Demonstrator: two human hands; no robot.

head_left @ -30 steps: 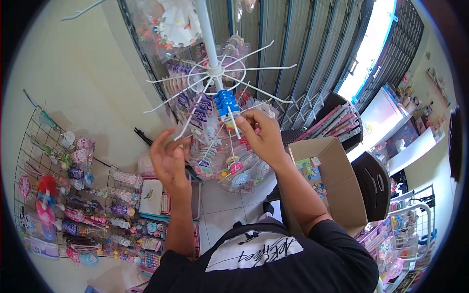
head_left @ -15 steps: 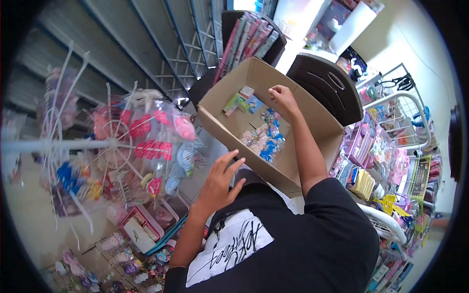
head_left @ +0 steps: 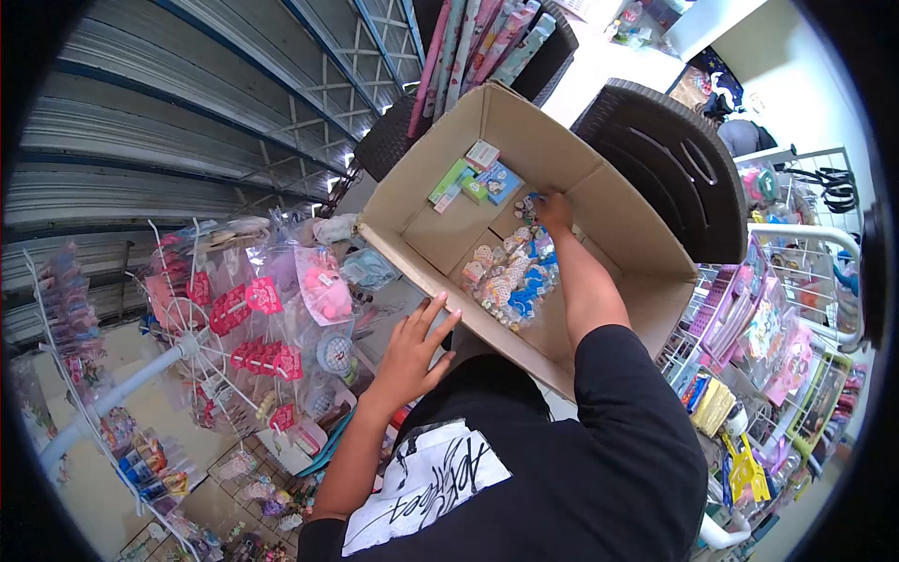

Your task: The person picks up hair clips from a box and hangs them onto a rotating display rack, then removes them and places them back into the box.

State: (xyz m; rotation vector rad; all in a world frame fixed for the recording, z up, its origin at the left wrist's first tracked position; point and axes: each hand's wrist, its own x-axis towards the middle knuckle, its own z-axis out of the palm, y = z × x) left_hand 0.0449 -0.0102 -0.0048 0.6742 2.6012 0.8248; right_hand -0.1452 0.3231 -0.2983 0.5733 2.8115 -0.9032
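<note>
A deep cardboard box stands open in front of me. My right hand reaches inside it, fingers pinched at a small packet of colourful figures. Just below lie clear packets of blue and cream trinkets, heaped on the box floor. Small green and blue cartons sit in the box's far left corner. My left hand has its fingers spread, with the fingertips right at the near rim of the box.
On the left a rotating rack carries bagged pink accessories. Patterned rolls stand behind the box beside a dark brown woven-look chair. White wire shelving full of goods runs along the right. A metal shutter closes the far left.
My right hand has gone down from above the box to the packets inside. My left hand stays by the near rim. The view has shifted, and the box appears larger.
</note>
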